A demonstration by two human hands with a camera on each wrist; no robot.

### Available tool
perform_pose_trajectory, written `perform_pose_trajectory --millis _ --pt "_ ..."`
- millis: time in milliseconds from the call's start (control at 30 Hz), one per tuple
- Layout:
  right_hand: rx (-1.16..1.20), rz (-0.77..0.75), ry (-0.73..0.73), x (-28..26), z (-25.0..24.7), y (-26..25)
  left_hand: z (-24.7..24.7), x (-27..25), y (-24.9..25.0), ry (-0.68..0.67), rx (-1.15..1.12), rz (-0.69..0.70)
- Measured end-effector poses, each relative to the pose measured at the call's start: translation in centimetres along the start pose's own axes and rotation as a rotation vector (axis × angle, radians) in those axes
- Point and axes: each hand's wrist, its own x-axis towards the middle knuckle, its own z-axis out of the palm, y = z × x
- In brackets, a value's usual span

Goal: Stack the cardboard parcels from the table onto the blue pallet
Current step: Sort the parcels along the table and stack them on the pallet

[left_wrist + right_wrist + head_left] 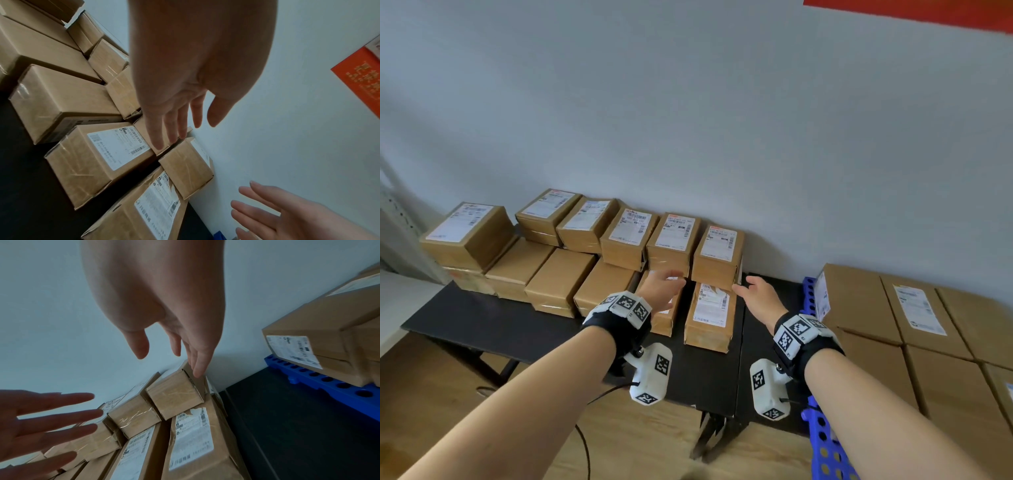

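Brown cardboard parcels lie in two layers on the black table point(482, 322). The rightmost upper parcel point(717, 255) point(185, 168) point(174, 394) rests on a labelled lower parcel point(710, 317). My left hand point(667, 284) point(193, 126) is open, with straight fingers at the front of the neighbouring upper parcel point(671, 243), just left of that rightmost one. My right hand point(746, 287) point(170, 356) is open too, its fingertips point(197, 371) at the parcel's right edge. Neither hand holds anything. The blue pallet point(810, 294) point(320, 378) stands to the right.
Several larger parcels point(893, 308) are stacked on the pallet, close to the wall. A bare strip of black table point(767, 349) separates the table's parcels from the pallet. The floor is wood point(640, 445). A metal shelf frame point(397, 219) is at the far left.
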Motion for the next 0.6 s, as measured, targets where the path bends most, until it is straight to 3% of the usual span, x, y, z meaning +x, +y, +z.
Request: perform_pose_trajectory --millis 400,600 --pt "0.095 0.034 -0.058 11.5 -0.2 -0.2 1.4 7.7 3.1 0.014 0.062 0.003" --pt "0.152 0.083 -0.075 14.7 0.1 -0.2 1.2 10.1 4.1 0.029 0.068 0.005"
